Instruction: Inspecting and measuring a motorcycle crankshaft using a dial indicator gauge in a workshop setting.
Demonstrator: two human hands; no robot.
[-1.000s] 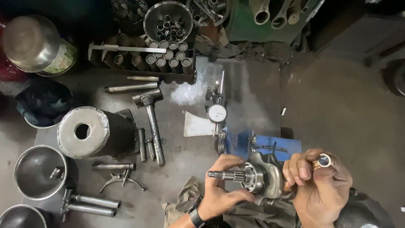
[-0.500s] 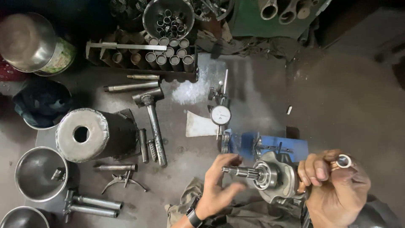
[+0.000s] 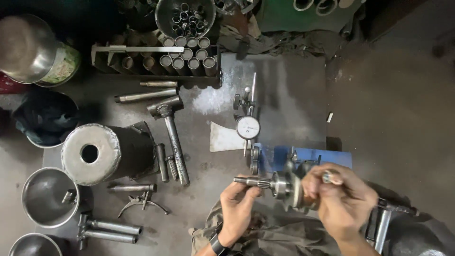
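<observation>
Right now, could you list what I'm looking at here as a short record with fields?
Place: grimy workshop floor
Left hand: grips the splined shaft end of a metal gear assembly
Right hand: wraps its other end
Just behind: dial gauge on a blue stand
Left side: hammer, steel cylinder, metal bowls
Top: tray of tubes

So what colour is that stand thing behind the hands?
Blue: the metal stand shows best in the head view, just beyond both hands.
</observation>
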